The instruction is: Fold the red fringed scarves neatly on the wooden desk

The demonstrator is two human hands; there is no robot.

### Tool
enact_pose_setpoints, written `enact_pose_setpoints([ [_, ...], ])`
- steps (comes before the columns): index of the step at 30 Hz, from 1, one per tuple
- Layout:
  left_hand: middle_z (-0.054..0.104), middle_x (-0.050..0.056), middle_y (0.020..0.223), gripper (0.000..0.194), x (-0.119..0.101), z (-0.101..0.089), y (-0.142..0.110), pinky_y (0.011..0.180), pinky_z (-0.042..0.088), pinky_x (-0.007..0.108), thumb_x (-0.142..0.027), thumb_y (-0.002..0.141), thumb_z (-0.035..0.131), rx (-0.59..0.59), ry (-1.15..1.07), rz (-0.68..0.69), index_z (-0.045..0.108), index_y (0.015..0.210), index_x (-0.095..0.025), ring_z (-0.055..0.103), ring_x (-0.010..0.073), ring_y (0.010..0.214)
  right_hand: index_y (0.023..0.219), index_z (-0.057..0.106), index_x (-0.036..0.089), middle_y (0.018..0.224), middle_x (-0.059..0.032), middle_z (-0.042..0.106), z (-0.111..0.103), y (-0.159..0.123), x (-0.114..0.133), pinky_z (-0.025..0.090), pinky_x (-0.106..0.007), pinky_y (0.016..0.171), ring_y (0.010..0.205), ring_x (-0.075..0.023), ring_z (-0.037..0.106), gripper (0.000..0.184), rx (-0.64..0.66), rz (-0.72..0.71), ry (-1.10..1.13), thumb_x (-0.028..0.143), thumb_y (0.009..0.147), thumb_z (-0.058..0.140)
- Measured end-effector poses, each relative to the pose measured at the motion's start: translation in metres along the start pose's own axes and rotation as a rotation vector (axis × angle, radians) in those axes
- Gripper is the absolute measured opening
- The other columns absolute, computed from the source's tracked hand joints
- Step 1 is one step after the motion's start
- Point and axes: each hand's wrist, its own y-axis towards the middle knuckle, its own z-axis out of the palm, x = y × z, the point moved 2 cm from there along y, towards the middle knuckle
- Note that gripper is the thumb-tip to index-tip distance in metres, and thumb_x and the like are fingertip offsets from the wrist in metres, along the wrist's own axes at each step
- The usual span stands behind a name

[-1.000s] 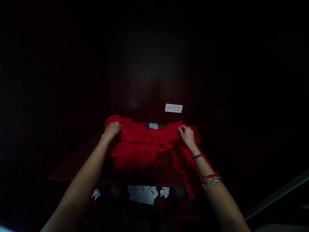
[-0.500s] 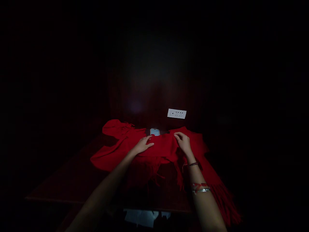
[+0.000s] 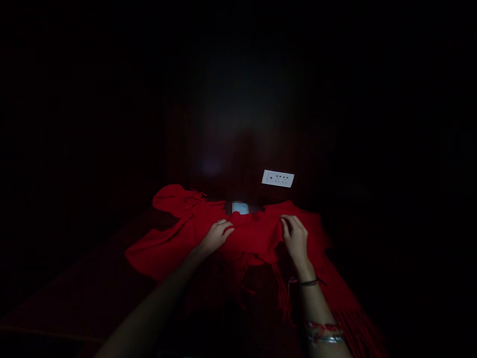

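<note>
A red fringed scarf [image 3: 257, 233] lies spread in loose folds across a dark table. My left hand [image 3: 218, 235] rests on the middle of the scarf, open, its fingers stretched out and the thumb apart. To the right, the thumb and fingertips of my right hand [image 3: 297, 238] are pinched together on a fold of the same scarf. Long fringe [image 3: 359, 325] hangs toward me at the lower right. Just beyond the cloth lies a phone [image 3: 240, 208] with a lit screen, its near edge partly covered by the scarf.
The room is very dark. A white socket panel [image 3: 278, 178] is on the wall behind the table, right of the phone. The table's front edge [image 3: 48, 333] shows faintly at the lower left.
My left hand has let go of the scarf's left end and moved right to its middle. The left part now spreads toward me, and the right fringe reaches farther out. The view has shifted.
</note>
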Motion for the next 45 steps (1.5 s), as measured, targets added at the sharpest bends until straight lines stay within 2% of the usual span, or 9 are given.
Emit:
enact_pose_setpoints([
  [3, 0.057, 0.005, 0.083, 0.021, -0.013, -0.007, -0.001, 0.078, 0.039, 0.027, -0.026, 0.082, 0.036, -0.067, -0.016, 0.086, 0.056, 0.08, -0.02, 0.051, 0.0167, 0.082, 0.097, 0.057, 0.016, 0.101, -0.0108, 0.054, 0.007, -0.005, 0.014, 0.033, -0.04, 0.085, 0.097, -0.0229, 0.045, 0.03, 0.044, -0.101, -0.104, 0.016, 0.075, 0.038],
  [6, 0.057, 0.004, 0.081, 0.018, -0.025, -0.007, -0.006, 0.075, 0.039, 0.026, -0.025, 0.081, 0.039, -0.037, -0.007, 0.183, 0.056, 0.08, -0.019, 0.052, 0.0163, 0.08, 0.107, 0.052, 0.02, 0.11, -0.0068, 0.052, 0.023, -0.014, 0.041, 0.023, -0.041, 0.095, 0.108, -0.0206, 0.039, 0.032, 0.264, -0.325, -0.017, 0.022, 0.077, 0.042],
  [10, 0.057, 0.004, 0.082, 0.02, -0.032, -0.007, -0.013, 0.075, 0.039, 0.025, -0.024, 0.083, 0.037, 0.001, 0.08, 0.263, 0.055, 0.082, -0.017, 0.052, 0.0149, 0.078, 0.09, 0.058, 0.019, 0.088, -0.0048, 0.062, 0.043, -0.025, 0.056, 0.032, -0.036, 0.088, 0.088, -0.017, 0.052, 0.019, 0.44, -0.335, 0.079, 0.028, 0.08, 0.044],
  [20, 0.058, 0.005, 0.076, 0.023, -0.037, -0.018, -0.021, 0.062, 0.041, 0.026, -0.028, 0.085, 0.03, 0.009, 0.41, 0.088, 0.05, 0.088, -0.017, 0.055, 0.017, 0.068, 0.084, 0.056, 0.017, 0.08, -0.0051, 0.061, 0.047, -0.028, 0.047, 0.04, -0.024, 0.07, 0.074, -0.0143, 0.055, 0.015, 0.416, -0.29, 0.071, 0.023, 0.082, 0.043],
  [26, 0.052, 0.005, 0.088, 0.017, -0.049, -0.015, -0.025, 0.074, 0.04, 0.023, -0.014, 0.083, 0.03, -0.086, 0.266, 0.231, 0.046, 0.088, -0.015, 0.05, 0.0133, 0.08, 0.078, 0.058, 0.014, 0.074, -0.0046, 0.059, 0.041, -0.023, 0.043, 0.039, -0.021, 0.064, 0.069, -0.0126, 0.053, 0.013, 0.46, -0.336, 0.094, 0.025, 0.077, 0.051],
  [34, 0.05, 0.008, 0.093, 0.02, -0.05, -0.012, -0.028, 0.071, 0.043, 0.028, -0.017, 0.078, 0.035, -0.034, 0.466, 0.013, 0.051, 0.09, -0.015, 0.052, 0.0175, 0.081, 0.075, 0.059, 0.014, 0.069, -0.0042, 0.058, 0.039, -0.023, 0.042, 0.037, -0.021, 0.061, 0.064, -0.0122, 0.052, 0.011, 0.503, -0.328, -0.009, 0.02, 0.077, 0.05],
  [38, 0.05, 0.007, 0.094, 0.024, -0.053, -0.009, -0.029, 0.074, 0.042, 0.029, -0.03, 0.081, 0.036, -0.068, 0.401, 0.1, 0.052, 0.093, -0.016, 0.051, 0.0178, 0.084, 0.076, 0.06, 0.014, 0.07, -0.0044, 0.059, 0.038, -0.021, 0.044, 0.038, -0.021, 0.062, 0.065, -0.0125, 0.053, 0.011, 0.453, -0.316, 0.015, 0.017, 0.077, 0.049],
  [41, 0.05, 0.006, 0.094, 0.02, -0.052, -0.002, -0.029, 0.078, 0.04, 0.025, -0.023, 0.082, 0.036, -0.046, 0.302, 0.181, 0.05, 0.094, -0.016, 0.05, 0.0151, 0.087, 0.081, 0.059, 0.014, 0.076, -0.0052, 0.06, 0.037, -0.02, 0.042, 0.039, -0.021, 0.066, 0.071, -0.0129, 0.054, 0.011, 0.454, -0.311, 0.055, 0.018, 0.077, 0.05],
  [45, 0.05, 0.005, 0.09, 0.022, -0.046, 0.002, -0.028, 0.071, 0.042, 0.025, -0.014, 0.082, 0.031, -0.021, 0.329, 0.074, 0.049, 0.094, -0.018, 0.052, 0.015, 0.081, 0.083, 0.059, 0.014, 0.078, -0.0062, 0.062, 0.036, -0.019, 0.035, 0.039, -0.022, 0.067, 0.073, -0.0143, 0.055, 0.012, 0.504, -0.265, 0.021, 0.02, 0.075, 0.053],
])
